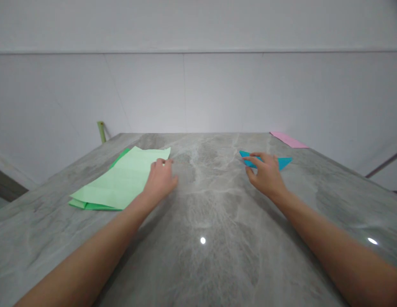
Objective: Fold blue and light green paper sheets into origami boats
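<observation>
- A pale wall (217, 94) is filling the upper part of the frame, with thin seams running down it and a ledge line crossing near the top.
- A grey, marble-patterned desk (214, 273) is spreading across the middle and lower frame, and two bright reflections are showing on its glossy top.
- At centre left, a pale green sheet (117, 181) is lying over darker green paper (120, 156), which is showing along its left and lower edges.
- The left hand (160, 179) is resting at the right edge of the pale sheet, near its upper right corner; whether the fingers are gripping it, I cannot tell.
- Right of centre, a blue folded paper (285, 162) is lying on the desk, its pointed ends showing on either side of the right hand (265, 172).
- That hand is curving over the blue piece, thumb and forefinger standing apart.
- Pink paper (289, 140) is lying at the desk's far edge, upper right.
- A greenish post-like object (101, 132) is standing beyond the desk, upper left.
</observation>
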A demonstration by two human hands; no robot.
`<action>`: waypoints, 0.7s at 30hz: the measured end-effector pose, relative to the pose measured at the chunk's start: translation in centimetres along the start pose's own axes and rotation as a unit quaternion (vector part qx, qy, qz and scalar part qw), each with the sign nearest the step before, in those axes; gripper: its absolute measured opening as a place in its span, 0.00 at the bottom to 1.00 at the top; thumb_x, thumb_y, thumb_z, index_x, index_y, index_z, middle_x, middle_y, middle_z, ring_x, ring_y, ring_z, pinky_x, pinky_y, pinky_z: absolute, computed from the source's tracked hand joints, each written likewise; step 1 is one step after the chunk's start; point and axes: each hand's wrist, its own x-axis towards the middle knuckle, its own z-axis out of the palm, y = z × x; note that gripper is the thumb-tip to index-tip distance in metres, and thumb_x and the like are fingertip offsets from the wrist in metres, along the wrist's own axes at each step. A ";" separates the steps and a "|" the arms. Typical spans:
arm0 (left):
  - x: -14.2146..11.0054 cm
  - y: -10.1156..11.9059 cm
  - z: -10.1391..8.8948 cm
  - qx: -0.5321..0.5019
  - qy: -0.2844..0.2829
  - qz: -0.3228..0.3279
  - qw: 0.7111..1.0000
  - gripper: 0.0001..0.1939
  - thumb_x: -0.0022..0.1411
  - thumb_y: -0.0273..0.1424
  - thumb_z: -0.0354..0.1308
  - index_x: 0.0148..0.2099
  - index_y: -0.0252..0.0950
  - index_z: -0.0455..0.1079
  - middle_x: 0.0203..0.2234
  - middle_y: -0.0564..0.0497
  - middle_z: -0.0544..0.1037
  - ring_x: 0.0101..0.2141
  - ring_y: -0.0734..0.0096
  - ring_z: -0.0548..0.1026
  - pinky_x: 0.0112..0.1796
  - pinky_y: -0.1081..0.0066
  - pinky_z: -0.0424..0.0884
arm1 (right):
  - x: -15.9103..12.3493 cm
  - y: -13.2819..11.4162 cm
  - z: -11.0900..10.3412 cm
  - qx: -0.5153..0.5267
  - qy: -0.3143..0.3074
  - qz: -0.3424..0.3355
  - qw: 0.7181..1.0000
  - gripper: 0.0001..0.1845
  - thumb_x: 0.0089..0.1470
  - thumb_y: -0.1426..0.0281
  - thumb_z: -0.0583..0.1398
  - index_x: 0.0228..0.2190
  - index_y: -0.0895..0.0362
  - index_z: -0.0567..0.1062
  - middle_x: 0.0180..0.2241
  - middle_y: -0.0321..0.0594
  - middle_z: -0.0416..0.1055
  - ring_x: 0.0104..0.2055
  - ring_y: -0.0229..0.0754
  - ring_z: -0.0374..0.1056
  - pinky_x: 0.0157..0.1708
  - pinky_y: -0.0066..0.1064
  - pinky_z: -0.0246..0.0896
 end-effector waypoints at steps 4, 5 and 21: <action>-0.7 -5.0 -1.7 0.174 -0.056 -0.134 0.974 0.35 0.57 0.46 0.53 0.59 0.25 0.62 0.50 0.29 0.68 0.49 0.40 0.70 0.47 0.50 0.66 | -0.5 -1.9 0.4 0.061 -0.041 -0.062 0.995 0.15 0.54 0.71 0.57 0.44 0.55 0.77 0.47 0.50 0.71 0.51 0.56 0.66 0.55 0.58 0.52; -0.8 -5.7 -1.8 0.175 -0.071 -0.151 0.970 0.36 0.58 0.49 0.51 0.58 0.25 0.62 0.48 0.29 0.69 0.48 0.41 0.70 0.45 0.52 0.67 | -0.6 -2.3 0.4 0.073 -0.051 -0.073 0.993 0.15 0.54 0.72 0.57 0.43 0.55 0.77 0.47 0.50 0.71 0.52 0.55 0.66 0.55 0.57 0.53; 1.2 -5.5 -0.8 0.215 -0.083 -0.101 0.968 0.32 0.60 0.50 0.44 0.49 0.29 0.73 0.44 0.31 0.74 0.44 0.41 0.73 0.44 0.50 0.66 | -0.8 -3.2 0.4 0.150 -0.145 -0.132 0.969 0.13 0.54 0.74 0.57 0.39 0.56 0.78 0.41 0.48 0.75 0.46 0.51 0.70 0.52 0.48 0.60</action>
